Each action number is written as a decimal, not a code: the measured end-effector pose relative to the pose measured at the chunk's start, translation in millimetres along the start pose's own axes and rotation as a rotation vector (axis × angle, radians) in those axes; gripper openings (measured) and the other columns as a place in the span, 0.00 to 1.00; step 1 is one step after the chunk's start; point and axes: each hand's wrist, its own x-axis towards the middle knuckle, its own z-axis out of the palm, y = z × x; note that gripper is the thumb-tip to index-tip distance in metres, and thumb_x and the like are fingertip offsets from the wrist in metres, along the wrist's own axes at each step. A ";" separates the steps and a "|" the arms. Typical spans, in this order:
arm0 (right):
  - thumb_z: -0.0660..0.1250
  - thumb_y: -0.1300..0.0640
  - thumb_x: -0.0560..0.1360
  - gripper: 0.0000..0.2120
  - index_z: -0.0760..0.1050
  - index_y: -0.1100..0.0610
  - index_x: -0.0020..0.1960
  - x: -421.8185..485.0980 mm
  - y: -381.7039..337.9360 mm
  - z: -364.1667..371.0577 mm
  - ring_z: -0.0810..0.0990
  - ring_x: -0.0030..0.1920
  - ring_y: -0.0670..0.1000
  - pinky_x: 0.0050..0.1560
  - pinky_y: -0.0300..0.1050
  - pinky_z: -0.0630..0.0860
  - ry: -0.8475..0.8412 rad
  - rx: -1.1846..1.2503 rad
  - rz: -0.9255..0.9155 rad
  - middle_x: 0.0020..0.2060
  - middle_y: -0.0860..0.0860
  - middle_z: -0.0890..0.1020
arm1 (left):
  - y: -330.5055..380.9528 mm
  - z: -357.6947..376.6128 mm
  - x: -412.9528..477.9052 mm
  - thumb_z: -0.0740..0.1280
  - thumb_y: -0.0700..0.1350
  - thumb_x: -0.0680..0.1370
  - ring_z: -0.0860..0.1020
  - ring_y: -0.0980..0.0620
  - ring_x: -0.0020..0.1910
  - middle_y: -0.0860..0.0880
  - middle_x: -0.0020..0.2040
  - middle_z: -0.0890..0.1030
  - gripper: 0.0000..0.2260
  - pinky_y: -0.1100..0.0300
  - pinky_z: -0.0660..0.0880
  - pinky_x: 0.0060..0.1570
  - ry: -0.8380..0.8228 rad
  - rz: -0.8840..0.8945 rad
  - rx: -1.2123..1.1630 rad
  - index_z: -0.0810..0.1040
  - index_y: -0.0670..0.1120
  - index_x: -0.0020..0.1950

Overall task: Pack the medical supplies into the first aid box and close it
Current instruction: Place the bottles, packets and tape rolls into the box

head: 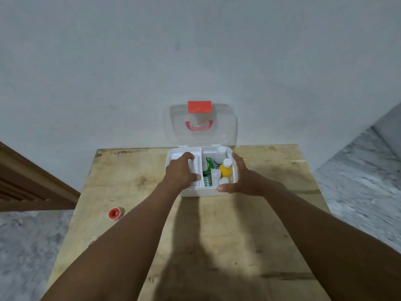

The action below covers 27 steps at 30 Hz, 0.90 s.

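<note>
A smooth, pale grey plaster wall (195, 51) fills the upper part of the view. Below it, mottled grey stone floor (358, 181) shows on both sides of a rectangular plywood table (217, 235), whose surface is flat, yellowish, stained and scuffed. A brown wooden slatted panel (26, 183) stands at the far left. The box (201, 193) sits at the table's far edge against the wall; it is white glossy plastic with rounded corners. Its clear plastic lid (223, 127) stands upright and open, carrying a flat red latch (199, 106) and a curved red handle (199, 124). The left hand (181, 170) grips a white rectangular tray (195, 164) in the box's left half, with fingers curled over its far rim and the thumb on the near side. The right hand (240, 177) clasps the box's right wall, its fingers wrapped round the side and its thumb pressed on the front rim. In the right half a white bottle (219, 157) and a yellow bottle (225, 170) with a white cap stand upright beside a green carton (208, 164). A small red-and-white tape roll (116, 213) lies near the table's left edge, well apart from the box.
</note>
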 end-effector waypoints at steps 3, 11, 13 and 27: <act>0.82 0.39 0.57 0.64 0.41 0.42 0.78 1.0 2.8 0.7 0.63 0.73 0.48 0.71 0.55 0.68 -0.018 0.014 0.025 0.73 0.39 0.55 | 0.0 0.9 -0.4 0.76 0.48 0.72 0.80 0.45 0.47 0.47 0.48 0.78 0.27 0.54 0.77 0.56 0.007 -0.006 0.029 0.72 0.52 0.68; 0.79 0.51 0.68 0.58 0.36 0.50 0.77 4.7 14.8 3.8 0.65 0.70 0.46 0.65 0.41 0.67 -0.066 0.037 -0.016 0.69 0.41 0.59 | -7.6 2.7 -20.8 0.69 0.56 0.77 0.77 0.43 0.60 0.44 0.60 0.80 0.28 0.52 0.72 0.57 0.188 0.045 0.116 0.68 0.50 0.75; 0.78 0.43 0.66 0.62 0.30 0.48 0.76 4.9 17.6 5.0 0.62 0.74 0.48 0.70 0.48 0.65 -0.073 0.028 -0.010 0.72 0.41 0.55 | -13.5 1.6 -38.8 0.67 0.54 0.79 0.78 0.45 0.56 0.44 0.58 0.79 0.23 0.53 0.73 0.53 0.330 0.073 0.087 0.70 0.49 0.73; 0.73 0.31 0.55 0.67 0.33 0.46 0.78 3.7 15.5 16.8 0.59 0.73 0.49 0.72 0.52 0.62 0.040 0.030 -0.029 0.78 0.45 0.49 | -182.7 -15.3 -156.3 0.70 0.42 0.76 0.79 0.42 0.54 0.42 0.58 0.77 0.15 0.56 0.77 0.48 0.566 0.038 0.197 0.78 0.42 0.63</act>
